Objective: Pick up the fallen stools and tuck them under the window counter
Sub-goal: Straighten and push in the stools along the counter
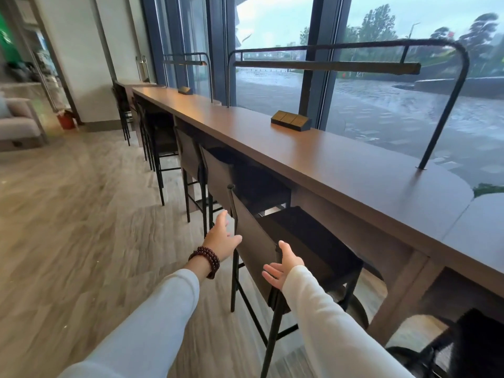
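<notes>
A tall bar stool (256, 249) with a brown backrest, dark seat and black metal legs stands upright with its seat under the long brown window counter (341, 165). My left hand (221, 238), open with spread fingers, hovers at the left edge of the backrest. My right hand (283, 266), open with palm turned inward, is at the right edge of the same backrest. Neither hand holds anything. Several more stools (215, 173) stand upright in a row under the counter farther along.
Two power-socket boxes (290, 121) and arched black lamp frames (436, 105) sit on the counter by the glass wall. Wood-look floor (81, 227) stretches to the left. A sofa (19, 124) and a small red bin (65, 120) are at the far left. A dark object (474, 347) sits at the lower right.
</notes>
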`<act>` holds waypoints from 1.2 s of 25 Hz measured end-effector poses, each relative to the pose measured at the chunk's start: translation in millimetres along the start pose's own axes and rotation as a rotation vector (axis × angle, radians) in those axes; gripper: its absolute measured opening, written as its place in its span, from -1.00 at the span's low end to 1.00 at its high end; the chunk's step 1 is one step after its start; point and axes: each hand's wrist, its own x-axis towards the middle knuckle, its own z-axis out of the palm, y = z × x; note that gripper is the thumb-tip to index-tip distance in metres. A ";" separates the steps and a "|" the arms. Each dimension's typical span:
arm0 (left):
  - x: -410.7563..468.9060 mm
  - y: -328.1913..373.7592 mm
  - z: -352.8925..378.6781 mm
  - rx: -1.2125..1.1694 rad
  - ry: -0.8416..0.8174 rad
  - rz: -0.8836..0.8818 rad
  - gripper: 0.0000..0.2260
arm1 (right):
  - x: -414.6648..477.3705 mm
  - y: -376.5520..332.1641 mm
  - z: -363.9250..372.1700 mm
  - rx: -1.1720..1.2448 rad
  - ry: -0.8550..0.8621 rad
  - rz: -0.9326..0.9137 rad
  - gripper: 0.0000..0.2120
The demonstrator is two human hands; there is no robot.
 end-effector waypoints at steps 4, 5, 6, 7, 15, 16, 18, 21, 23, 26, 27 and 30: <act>64.6 -5.9 -7.0 -0.010 -0.033 -0.010 -0.32 | 29.8 -16.9 42.7 0.173 -0.022 0.123 -0.35; 82.0 -9.7 -9.4 -0.017 -0.045 -0.018 -0.32 | 38.1 -19.4 52.4 0.203 -0.020 0.130 -0.35; 99.4 -14.3 -11.4 -0.022 -0.055 -0.029 -0.32 | 46.6 -22.1 61.3 0.235 -0.011 0.130 -0.35; 117.6 -19.6 -13.2 -0.021 -0.064 -0.038 -0.32 | 56.4 -24.8 70.0 0.269 0.006 0.123 -0.37; 242.6 -54.7 -20.0 -0.019 -0.353 -0.064 -0.36 | 111.3 -23.8 125.6 0.569 0.246 0.010 -0.52; 252.1 -56.5 -20.2 -0.007 -0.395 -0.076 -0.38 | 114.6 -22.1 130.1 0.598 0.283 -0.014 -0.54; 265.0 -60.0 -18.4 0.008 -0.438 -0.098 -0.44 | 118.8 -17.9 132.2 0.665 0.353 -0.030 -0.57; 285.2 -66.8 -12.2 -0.073 -0.464 -0.206 -0.51 | 127.2 -11.2 132.9 0.806 0.461 -0.075 -0.60; 300.2 -74.3 -6.8 -0.188 -0.495 -0.323 -0.49 | 132.9 -3.9 128.5 0.922 0.499 -0.115 -0.58; 320.5 -80.0 -1.8 -0.430 -0.577 -0.577 -0.36 | 146.6 0.4 120.2 1.003 0.508 -0.187 -0.68; 327.2 -79.8 -0.1 -0.463 -0.579 -0.616 -0.34 | 151.8 -0.6 118.7 1.035 0.504 -0.219 -0.77; 351.8 -79.7 12.2 -0.465 -0.535 -0.659 -0.36 | 167.9 -3.2 115.1 1.129 0.528 -0.306 -0.83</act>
